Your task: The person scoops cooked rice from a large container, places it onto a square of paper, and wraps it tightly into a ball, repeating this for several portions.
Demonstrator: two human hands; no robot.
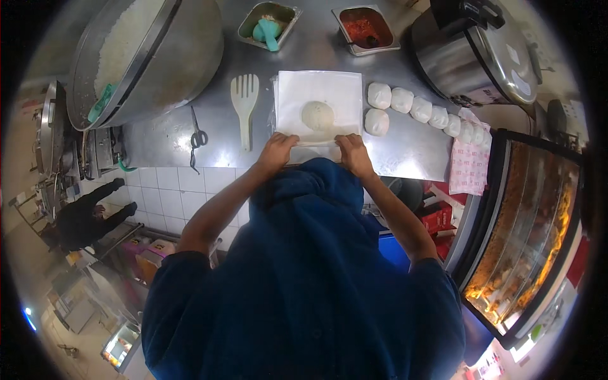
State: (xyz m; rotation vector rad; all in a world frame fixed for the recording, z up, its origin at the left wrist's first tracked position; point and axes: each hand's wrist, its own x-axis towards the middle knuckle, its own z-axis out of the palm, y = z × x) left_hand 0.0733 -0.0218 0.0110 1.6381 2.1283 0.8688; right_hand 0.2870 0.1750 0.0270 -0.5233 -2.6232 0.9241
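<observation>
A stack of white paper sheets [294, 85] lies on the steel counter before me. Near the middle of the top sheet sits a round, pale mound [318, 116], which looks like moulded rice. My left hand [277, 151] pinches the near left corner of the top sheet between thumb and fingers. At the near right corner, my right hand [353, 151] grips the same sheet, its edge stretched between both hands. To the right, several white paper-wrapped bundles [401, 99] stand in a curved row, with one more bundle [376, 122] in front.
Left of the paper lie a slotted spatula [245, 107] and scissors [198, 137]. A large pot of rice [190, 52] stands far left. Behind are metal pans of red sauce [363, 28] and filling with a green scoop [268, 33]. A cooker [456, 57] and glass display case [522, 223] flank the right.
</observation>
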